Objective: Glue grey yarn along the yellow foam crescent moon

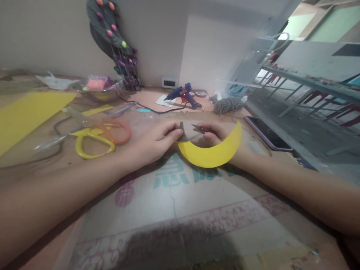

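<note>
My left hand [168, 137] pinches the left end of a yellow crescent-shaped cutout [209, 156], where grey yarn [182, 131] is wrapped around the tip. The crescent curves downward and its bare right tip points up in front of my right wrist. In the fingers of my right hand [215, 133] is a small pointed metal tool [198, 129], its tip directed left toward the yarn. Most of that tool is hidden by the fingers, so its exact kind does not show. Both hands are just above the cardboard-covered table [157, 213].
Orange-and-yellow-handled scissors [95, 150] lie left, by a yellow sheet [30, 116]. A blue glue gun [184, 94] with a lit red light, a small digital clock [170, 82], and grey yarn [229, 106] sit behind. A phone [267, 133] rests right; a decorated grey crescent [102, 33] leans on the wall.
</note>
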Demonstrator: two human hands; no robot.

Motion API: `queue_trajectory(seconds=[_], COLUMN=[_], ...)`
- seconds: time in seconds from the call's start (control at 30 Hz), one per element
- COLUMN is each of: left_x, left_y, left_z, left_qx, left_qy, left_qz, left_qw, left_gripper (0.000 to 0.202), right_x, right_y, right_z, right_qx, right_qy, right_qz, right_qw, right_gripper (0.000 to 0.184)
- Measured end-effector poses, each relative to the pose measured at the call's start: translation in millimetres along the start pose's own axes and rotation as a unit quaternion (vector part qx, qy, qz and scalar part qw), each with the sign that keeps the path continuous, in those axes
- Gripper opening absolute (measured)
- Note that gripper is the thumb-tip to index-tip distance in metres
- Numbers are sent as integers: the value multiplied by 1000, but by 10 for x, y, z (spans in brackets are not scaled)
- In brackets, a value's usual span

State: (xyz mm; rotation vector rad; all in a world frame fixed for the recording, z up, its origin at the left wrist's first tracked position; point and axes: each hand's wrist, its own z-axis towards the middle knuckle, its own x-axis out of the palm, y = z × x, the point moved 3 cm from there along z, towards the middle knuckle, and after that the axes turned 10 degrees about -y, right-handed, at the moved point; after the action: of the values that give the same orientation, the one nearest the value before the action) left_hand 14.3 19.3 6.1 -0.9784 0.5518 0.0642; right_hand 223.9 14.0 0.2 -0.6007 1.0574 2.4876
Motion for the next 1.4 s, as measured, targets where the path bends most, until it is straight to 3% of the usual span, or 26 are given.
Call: queue_trajectory(seconds=[0.13,0.37,0.77,1.07,1.4], left_x=[-24,-41,-41,-41,-26], left_y=[-13,-25,-23,-30,-25], left_z=[5,14,3,4,-7], left_qx=[15,30,2,6,-3], left_qy=[-12,-42,-49,-43,-31], left_qz=[32,32,6,-4,-18], left_qw=[999,998,999,999,999], left_gripper=[24,18,19,17,18], right_x=[-63,-60,-58,-46,-58], right_y=[137,258,251,202,276], right_z=[55,78,89,53,72], right_qx=[-77,-139,-67,-82,-59], right_qy=[29,65,87,85,107], right_qz=[-109,-159,-160,-111,-148], right_qw=[991,975,981,987,981], right_gripper=[36,49,43,30,30])
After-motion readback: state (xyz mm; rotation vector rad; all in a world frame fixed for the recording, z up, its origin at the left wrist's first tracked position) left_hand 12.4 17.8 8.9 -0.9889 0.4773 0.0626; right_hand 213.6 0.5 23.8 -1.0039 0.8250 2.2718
